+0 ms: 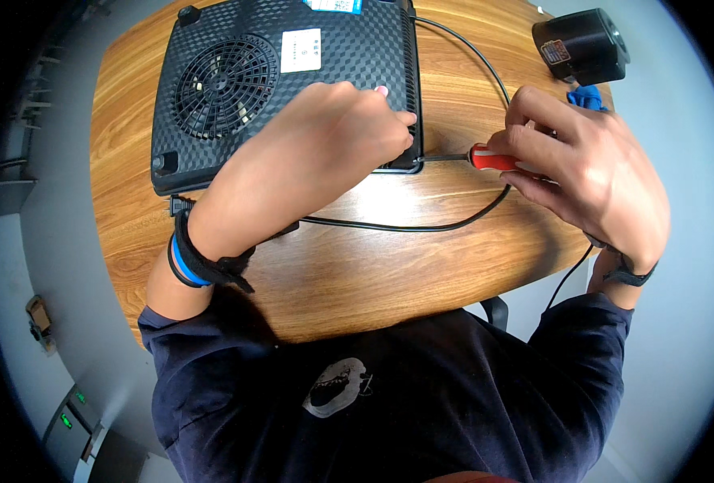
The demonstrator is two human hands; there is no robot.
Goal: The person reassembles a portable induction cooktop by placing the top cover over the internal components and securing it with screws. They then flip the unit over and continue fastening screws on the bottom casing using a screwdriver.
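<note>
A black induction cooker (293, 105) lies on the table with its vented underside up and a round fan grille (224, 84) on its left part. My left hand (345, 125) is closed on the cooker's right edge near the front corner; some of its fingers are hidden behind the hand. Gripped in my right hand (586, 161) is a screwdriver with a red handle (494, 158). Its shaft (447, 158) points left, and the tip meets the side of the cooker at that front right corner. Whether a screw sits there is too small to tell.
A black power cord (421, 229) leaves the cooker's far right side and loops across the wooden table (357, 298). At the far right stand a black cylindrical object (580, 47) and a bundle of blue cloth (587, 97). The table's near edge curves in front of my body.
</note>
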